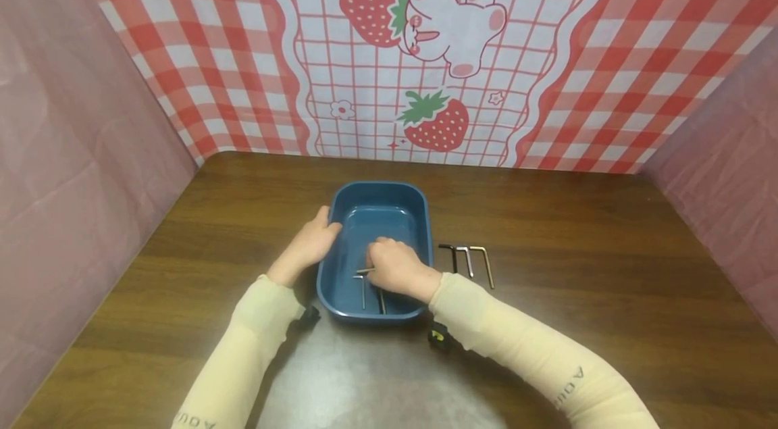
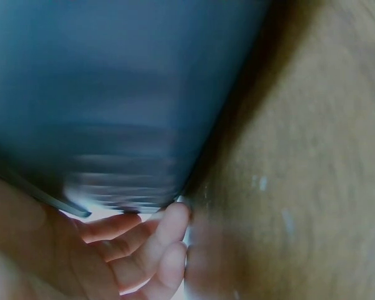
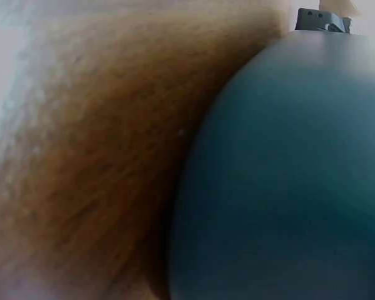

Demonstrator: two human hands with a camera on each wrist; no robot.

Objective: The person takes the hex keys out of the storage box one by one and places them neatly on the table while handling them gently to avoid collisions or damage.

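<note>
Mostly a snag risk: the right hand (image 1: pixel 398 270), fingers curled at frame centre, seems to pinch a brass-toned hex key (image 1: pixel 365 271) inside the blue tray (image 1: pixel 379 219), and a silver hex key (image 1: pixel 363 295) lies close enough for short arms to hook. Left hand (image 1: pixel 310 243) holds the tray's left wall, thumb over the rim; can't tell how firmly, so a sideways push could skid it toward three keys (image 1: pixel 469 262) right of centre.
</note>
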